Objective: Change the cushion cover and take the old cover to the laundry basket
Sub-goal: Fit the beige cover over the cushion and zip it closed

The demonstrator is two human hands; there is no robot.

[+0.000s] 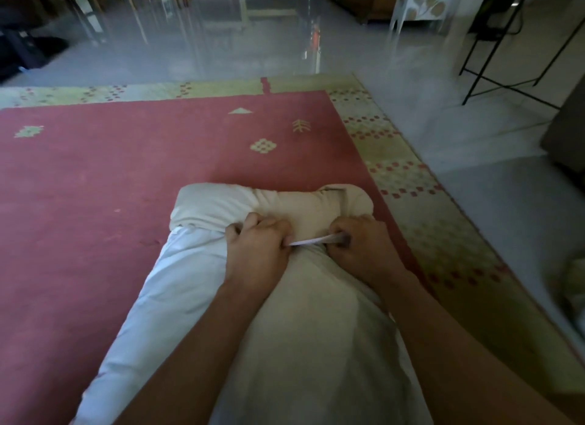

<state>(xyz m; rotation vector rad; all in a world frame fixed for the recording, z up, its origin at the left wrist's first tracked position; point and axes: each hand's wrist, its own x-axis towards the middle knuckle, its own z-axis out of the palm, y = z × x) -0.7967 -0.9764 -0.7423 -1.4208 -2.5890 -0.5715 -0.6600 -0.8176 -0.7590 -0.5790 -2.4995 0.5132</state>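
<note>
On my feed the cushion point(272, 203) lay on the red rug point(126, 171), its long side running away from the camera. Its far end stuck out bare and cream, bulging past the mouth of the white cover point(177, 282). The near part sat inside that cover, between the two forearms.

The left hand point(256, 250) was clenched at the cover's mouth, fingers curled tight round a bunch of the white cloth, knuckles up and pressed against the cream filling. The right hand point(364, 250) was just beside it, closed in the same way on the cover's edge, with the fingertips tucked under and out of my sight. Between the two fists a narrow strip of the cover's hem point(311, 241) ran taut and nearly level. On the left side I saw the cover's cloth smooth and pale. Toward the middle it fell in shadow and looked beige.

The rug's yellow-green border with red dots point(395, 168) passed close to the cushion's right end. Beyond it was grey tiled floor point(474, 203), a thin black metal stand point(506, 83) at the upper right, and a dark bag point(25, 51) at the far left
</note>
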